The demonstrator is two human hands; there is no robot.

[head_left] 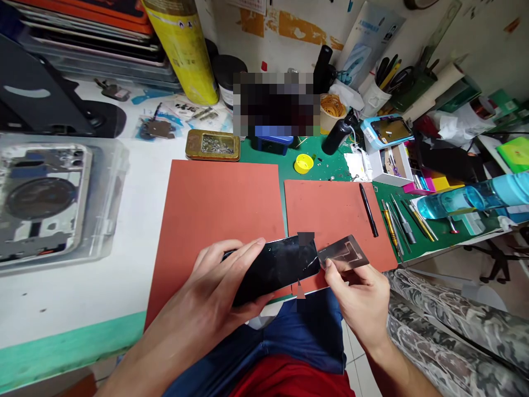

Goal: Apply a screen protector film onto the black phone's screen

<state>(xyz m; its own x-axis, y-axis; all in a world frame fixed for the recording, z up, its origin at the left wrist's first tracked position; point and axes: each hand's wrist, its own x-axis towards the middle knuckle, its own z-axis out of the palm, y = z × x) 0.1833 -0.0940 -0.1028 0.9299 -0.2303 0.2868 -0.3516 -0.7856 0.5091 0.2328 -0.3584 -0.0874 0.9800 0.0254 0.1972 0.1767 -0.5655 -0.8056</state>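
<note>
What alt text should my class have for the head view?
A person's left grip holds a black-screened phone, and the right grip pinches a thin dark card near the phone's right end, over two reddish mats. A black pen and slim tools lie farther right.

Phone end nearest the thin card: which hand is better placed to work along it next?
Probably the right hand: its fingers pinch the thin card beside that end of the phone. The left hand holds the phone's opposite end. Whether card and phone touch, I cannot tell.
</note>
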